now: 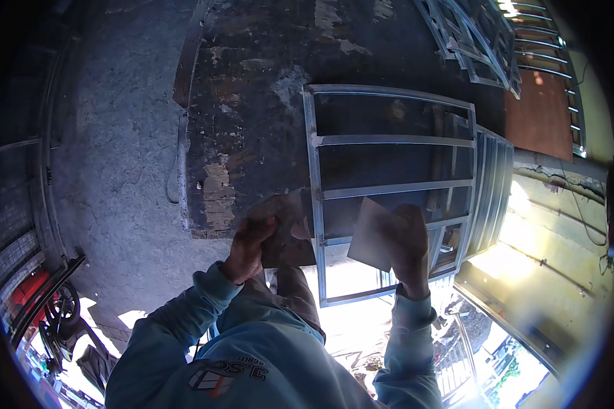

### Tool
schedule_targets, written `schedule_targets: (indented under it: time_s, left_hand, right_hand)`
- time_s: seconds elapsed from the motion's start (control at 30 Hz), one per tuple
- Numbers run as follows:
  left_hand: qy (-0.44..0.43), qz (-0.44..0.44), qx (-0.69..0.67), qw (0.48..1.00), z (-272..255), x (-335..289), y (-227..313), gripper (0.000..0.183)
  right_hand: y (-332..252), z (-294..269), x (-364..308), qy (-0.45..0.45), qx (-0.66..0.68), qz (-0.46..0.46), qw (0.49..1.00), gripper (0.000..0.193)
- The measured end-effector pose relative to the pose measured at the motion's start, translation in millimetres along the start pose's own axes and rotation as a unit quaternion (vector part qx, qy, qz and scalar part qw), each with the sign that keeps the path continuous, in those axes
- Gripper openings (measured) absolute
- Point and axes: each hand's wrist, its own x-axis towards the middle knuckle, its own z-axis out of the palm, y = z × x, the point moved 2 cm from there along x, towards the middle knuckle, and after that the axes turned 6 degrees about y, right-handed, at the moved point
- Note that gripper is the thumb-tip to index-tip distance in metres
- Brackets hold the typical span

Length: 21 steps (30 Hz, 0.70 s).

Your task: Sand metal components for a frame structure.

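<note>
A dark, worn tabletop (252, 123) fills the middle of the view; its scuffed, flaking surface could make a part slide unevenly. Open room is offered on its left half, up to a long left edge and a near edge just ahead of the body. Beyond that left edge, bare concrete floor (123, 136) is seen, onto which anything pushed too far could be dropped.

On the right half a ladder-like tubular frame (397, 140) is laid, its near end reaching past the tabletop's near edge. It could be tipped if weight were put on that end, though what supports it there cannot be told. Room beyond its far right corner is narrowed by stacked metal frames (479, 42).

By the left hand (249, 245) a dark square plate (286, 251) is gripped at its left side, its right edge overlapping the frame's left rail in this view; contact cannot be told. By the right hand (409, 242) a pale square plate (368, 235) is pinched at its right side, tilted, over the frame's nearer crossbars. If that grip were loosened, it could be lost through the gaps, and fingers could be nicked by its corners.
</note>
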Motion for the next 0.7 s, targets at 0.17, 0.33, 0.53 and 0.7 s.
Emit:
schedule_targets:
  time_s: [0.17,0.33,0.53,0.7]
  left_hand:
    - [0.03,0.116,0.271,0.955,-34.4,-26.5,13.5,0.033]
    - [0.019,0.26,0.486,0.835,-34.2,-61.5,28.8,0.038]
    - [-0.056,0.472,0.565,0.674,-19.4,-68.8,52.4,0.043]
    - [0.0,0.086,0.204,0.975,-28.2,-29.9,81.0,0.043]
  right_hand:
    - [16.4,7.4,3.2,-0.004,0.018,0.004,1.0,0.024]
    - [22.4,24.8,107.3,-0.032,-0.24,-0.119,0.963,0.011]
    - [-13.6,108.9,151.7,-0.084,-0.356,-0.16,0.917,0.005]
    - [-68.4,84.5,68.4,0.077,-0.238,-0.297,0.922,0.005]
